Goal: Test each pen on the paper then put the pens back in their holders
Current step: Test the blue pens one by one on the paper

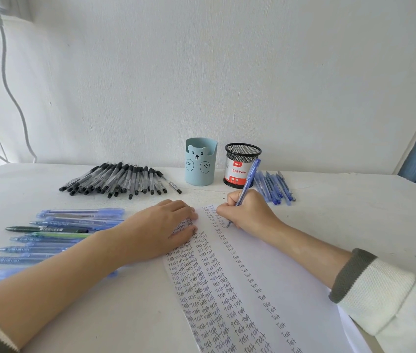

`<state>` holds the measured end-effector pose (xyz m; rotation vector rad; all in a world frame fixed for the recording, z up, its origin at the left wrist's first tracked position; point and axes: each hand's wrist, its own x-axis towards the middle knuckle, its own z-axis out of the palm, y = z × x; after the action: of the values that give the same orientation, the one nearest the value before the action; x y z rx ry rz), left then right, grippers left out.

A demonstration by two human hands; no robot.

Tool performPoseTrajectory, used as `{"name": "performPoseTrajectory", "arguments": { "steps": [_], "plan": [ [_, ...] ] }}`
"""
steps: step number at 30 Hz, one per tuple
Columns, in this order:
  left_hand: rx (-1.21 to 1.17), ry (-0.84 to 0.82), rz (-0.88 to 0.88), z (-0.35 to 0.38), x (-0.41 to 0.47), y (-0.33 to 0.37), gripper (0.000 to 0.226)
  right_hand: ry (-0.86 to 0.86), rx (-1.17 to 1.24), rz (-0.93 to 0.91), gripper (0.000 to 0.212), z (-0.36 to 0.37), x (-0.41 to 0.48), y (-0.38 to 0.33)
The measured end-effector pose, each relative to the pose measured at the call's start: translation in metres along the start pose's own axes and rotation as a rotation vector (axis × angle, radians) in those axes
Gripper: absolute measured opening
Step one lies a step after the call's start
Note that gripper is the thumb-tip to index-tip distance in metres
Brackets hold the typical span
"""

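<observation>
Blue pen (249, 182) tilted, tip on paper (278, 276) covered in "Test" columns; bear holder (200, 171), mesh holder (242, 152) upright behind.
</observation>
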<state>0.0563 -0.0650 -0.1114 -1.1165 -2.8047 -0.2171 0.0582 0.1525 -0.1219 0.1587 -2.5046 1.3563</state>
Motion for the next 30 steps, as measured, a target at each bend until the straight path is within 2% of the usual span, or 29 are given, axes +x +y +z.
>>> {"name": "performPoseTrajectory", "arguments": {
  "steps": [9, 14, 17, 19, 21, 23, 27, 30],
  "plan": [
    [0.000, 0.001, 0.002, 0.000, -0.001, 0.000, 0.047, -0.005, 0.020, 0.040, 0.028, -0.002, -0.001, -0.001],
    [-0.001, -0.007, 0.005, -0.001, -0.001, 0.000, 0.049, 0.034, 0.114, 0.109, 0.044, -0.011, 0.003, -0.006],
    [-0.006, -0.017, 0.011, -0.001, -0.002, -0.001, 0.062, 0.000, 0.114, 0.125, 0.031, -0.016, 0.007, -0.010],
    [-0.014, -0.015, 0.015, 0.000, -0.002, -0.002, 0.076, -0.035, 0.130, 0.118, 0.028, -0.020, 0.009, -0.012],
    [-0.024, -0.003, 0.020, 0.000, -0.002, -0.002, 0.080, -0.026, 0.149, 0.072, 0.026, -0.024, 0.011, -0.014],
    [-0.031, 0.011, 0.027, 0.001, -0.001, -0.003, 0.080, -0.018, 0.241, 0.074, 0.026, -0.028, 0.012, -0.017],
    [-0.026, 0.016, 0.029, 0.003, -0.001, -0.003, 0.079, -0.071, 0.571, 0.210, 0.030, -0.038, 0.016, -0.024],
    [-0.016, 0.011, 0.031, 0.002, -0.001, -0.003, 0.077, -0.083, 0.667, 0.256, 0.033, -0.045, 0.019, -0.025]
  ]
}}
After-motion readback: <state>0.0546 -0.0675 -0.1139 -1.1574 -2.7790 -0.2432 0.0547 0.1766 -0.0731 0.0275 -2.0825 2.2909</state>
